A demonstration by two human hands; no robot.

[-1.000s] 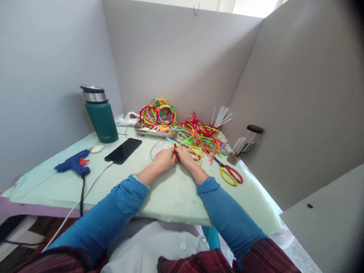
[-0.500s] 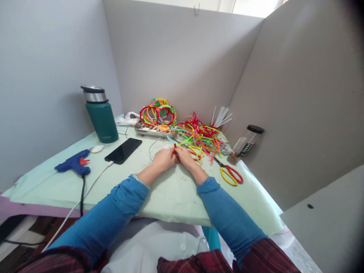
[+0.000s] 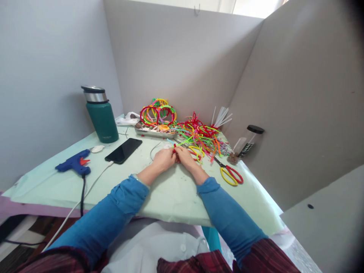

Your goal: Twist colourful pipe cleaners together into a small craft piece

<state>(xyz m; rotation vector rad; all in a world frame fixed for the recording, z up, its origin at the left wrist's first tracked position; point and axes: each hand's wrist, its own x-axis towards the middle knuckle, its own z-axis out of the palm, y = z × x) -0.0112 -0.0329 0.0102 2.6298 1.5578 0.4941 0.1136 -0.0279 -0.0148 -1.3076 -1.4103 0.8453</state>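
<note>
Close together over the middle of the table, my left hand (image 3: 164,159) and my right hand (image 3: 184,156) are both closed, fingertips meeting. Between them they pinch a red pipe cleaner (image 3: 174,146), mostly hidden by the fingers. A light-blue strand (image 3: 170,141) and a lime-green pipe cleaner (image 3: 186,141) stick up just beyond the fingertips; whether they are held too I cannot tell. A thin grey wire (image 3: 152,150) curves beside my left hand. Just past my right hand lies a pair of scissors with yellow and red handles (image 3: 198,151), partly covered by that hand.
At the back, a metal tray (image 3: 155,134) holds colourful pipe-cleaner rings (image 3: 148,116), beside a tangled pipe-cleaner heap (image 3: 203,132). More scissors (image 3: 229,176) and a black-lidded jar (image 3: 250,140) are right. Left are a green bottle (image 3: 102,121), phone (image 3: 123,150) and corded blue glue gun (image 3: 74,162).
The light-blue strand beyond the fingertips has tilted lower, and the grey wire has shifted slightly. Both hands stay almost in place, fingers closed together.
</note>
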